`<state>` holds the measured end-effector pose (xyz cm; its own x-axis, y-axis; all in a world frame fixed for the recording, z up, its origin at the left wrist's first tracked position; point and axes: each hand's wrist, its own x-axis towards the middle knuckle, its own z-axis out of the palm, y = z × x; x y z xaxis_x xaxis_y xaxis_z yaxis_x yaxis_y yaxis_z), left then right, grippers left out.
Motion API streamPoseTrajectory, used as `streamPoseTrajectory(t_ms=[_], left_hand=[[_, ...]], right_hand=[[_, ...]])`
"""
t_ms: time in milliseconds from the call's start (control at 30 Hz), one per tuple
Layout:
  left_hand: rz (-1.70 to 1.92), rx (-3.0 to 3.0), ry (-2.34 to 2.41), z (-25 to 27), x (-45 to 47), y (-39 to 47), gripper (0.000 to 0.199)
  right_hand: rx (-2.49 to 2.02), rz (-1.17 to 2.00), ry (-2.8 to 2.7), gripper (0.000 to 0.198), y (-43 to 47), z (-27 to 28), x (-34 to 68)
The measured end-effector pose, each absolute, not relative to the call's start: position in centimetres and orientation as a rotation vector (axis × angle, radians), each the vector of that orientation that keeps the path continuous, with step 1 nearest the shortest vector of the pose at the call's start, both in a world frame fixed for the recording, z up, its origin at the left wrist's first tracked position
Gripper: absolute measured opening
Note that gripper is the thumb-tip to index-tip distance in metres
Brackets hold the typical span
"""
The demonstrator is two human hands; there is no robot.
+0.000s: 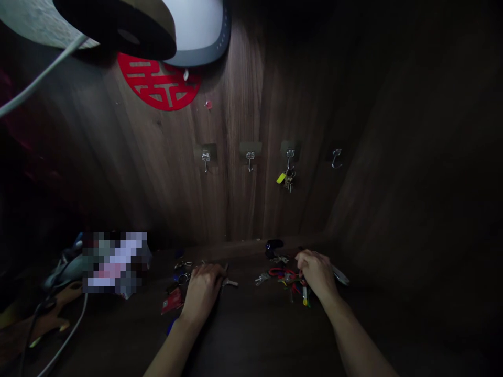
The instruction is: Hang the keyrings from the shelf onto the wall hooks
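Note:
Low on the dark wooden surface, my left hand (203, 289) is curled over some keys (231, 283) whose metal ends stick out past its fingers. Left of it lie key rings with a blue part (182, 277) and a red tag (172, 301). My right hand (315, 268) is closed at the edge of a key bunch with red, yellow and green pieces (293, 280); its fingertips are partly hidden, so what they grip is unclear. Beside that bunch are loose silver keys (262, 278) and a dark fob with keys (273, 248). A pale, oblong item (341, 276) shows beyond my right hand.
Several metal hooks line the wooden back panel, including an outer left one (206, 159); keys with a yellow tag (289, 179) hang from another. Above are a red paper cutout (159, 84) and a cap (200, 31). White cable (70, 335) and blurred items stand left.

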<state>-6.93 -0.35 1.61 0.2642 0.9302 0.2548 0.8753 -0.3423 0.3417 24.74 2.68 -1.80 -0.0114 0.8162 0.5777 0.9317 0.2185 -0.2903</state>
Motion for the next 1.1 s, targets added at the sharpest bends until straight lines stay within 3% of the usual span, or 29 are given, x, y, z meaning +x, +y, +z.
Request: streamPoseTrajectory(t_ms=[367,600,800,900,1100], left_hand=[[1.048,2.285,1.556,0.1,-5.9,-0.4,0.013],[1.050,2.227,1.531,0.2,-6.2,-0.3,0.012],[1.077,2.237,1.505,0.3,-6.0,-0.3,0.012],[1.112,2.226,1.473,0.2,-5.9,-0.4,0.012],[1.129,2.190,1.415,0.1,-5.9,-0.4,0.012]], right_hand=[[-1.358,-0.259,-1.933,0.025,1.6,-0.2,20.8],[-1.307,-0.139,-2.287,0.018,0.3,-0.2,16.6],[-0.929,0.006,-2.417,0.018,-0.2,-0.1,15.0],[-1.024,-0.030,-2.265,0.029,0.1,-0.2,15.3],[-1.288,-0.117,-2.146,0.025,1.5,-1.4,17.2]])
